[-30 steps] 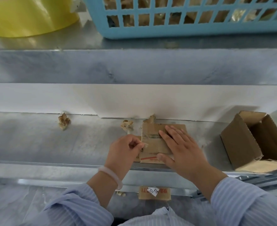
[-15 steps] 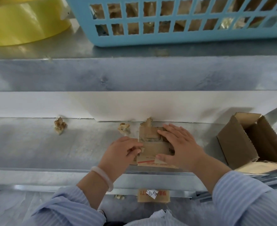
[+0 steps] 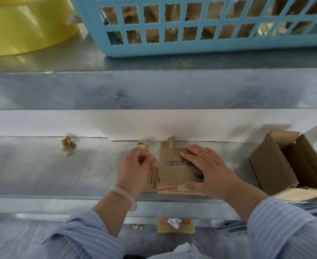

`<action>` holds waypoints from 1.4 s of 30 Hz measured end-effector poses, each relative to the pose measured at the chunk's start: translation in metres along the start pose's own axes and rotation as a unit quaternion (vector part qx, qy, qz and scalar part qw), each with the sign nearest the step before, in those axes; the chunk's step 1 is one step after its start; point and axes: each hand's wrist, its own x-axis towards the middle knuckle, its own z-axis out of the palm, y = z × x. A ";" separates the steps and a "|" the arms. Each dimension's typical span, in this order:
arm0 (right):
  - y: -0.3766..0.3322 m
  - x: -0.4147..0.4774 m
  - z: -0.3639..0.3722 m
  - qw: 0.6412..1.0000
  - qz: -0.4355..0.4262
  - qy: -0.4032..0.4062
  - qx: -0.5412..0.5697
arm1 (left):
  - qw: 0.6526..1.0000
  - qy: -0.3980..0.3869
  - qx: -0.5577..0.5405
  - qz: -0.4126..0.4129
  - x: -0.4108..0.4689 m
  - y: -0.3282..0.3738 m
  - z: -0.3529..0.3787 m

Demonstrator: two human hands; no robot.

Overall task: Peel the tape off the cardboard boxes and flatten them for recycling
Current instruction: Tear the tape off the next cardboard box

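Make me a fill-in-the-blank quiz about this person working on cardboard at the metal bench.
1. While the right hand presses the flattened brown cardboard box down, the left hand pinches a strip of ____.
2. The light ____ plastic lattice basket sits on the upper metal shelf.
3. Left of it lies a big glossy ____ roll.
4. An open brown cardboard box stands to the ____ of both hands.

Answers: tape, blue, yellow, right.

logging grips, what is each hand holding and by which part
Left hand pinches the free end of the tape; right hand presses flat on the flattened box.
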 end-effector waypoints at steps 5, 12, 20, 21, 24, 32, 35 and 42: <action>0.000 0.000 0.001 1.000 0.003 0.004 0.000 | 0.971 -0.026 0.137 0.194 0.002 -0.005 -0.008; 0.001 0.000 0.004 1.000 -0.006 0.010 0.004 | 0.908 -0.110 0.212 0.345 -0.008 -0.042 -0.014; 0.001 -0.005 0.007 1.000 -0.022 0.017 0.009 | 0.974 -0.189 -0.082 -0.097 0.017 0.001 0.005; 0.001 -0.007 0.008 0.999 -0.027 0.017 0.009 | 0.960 -0.221 -0.097 -0.139 0.016 0.001 0.008; 0.001 -0.012 0.010 0.999 -0.042 0.016 0.008 | 0.938 -0.227 -0.162 -0.208 0.017 -0.002 0.008; 0.003 -0.014 0.015 0.997 -0.066 0.034 0.008 | 0.942 -0.207 -0.164 -0.209 0.035 -0.012 0.000; 0.003 -0.015 0.015 0.997 -0.067 0.037 0.013 | 0.934 -0.206 -0.175 -0.233 0.042 -0.010 -0.003; 0.002 -0.015 0.012 0.998 -0.064 0.023 0.006 | 0.968 -0.230 0.043 -0.093 0.050 -0.002 -0.005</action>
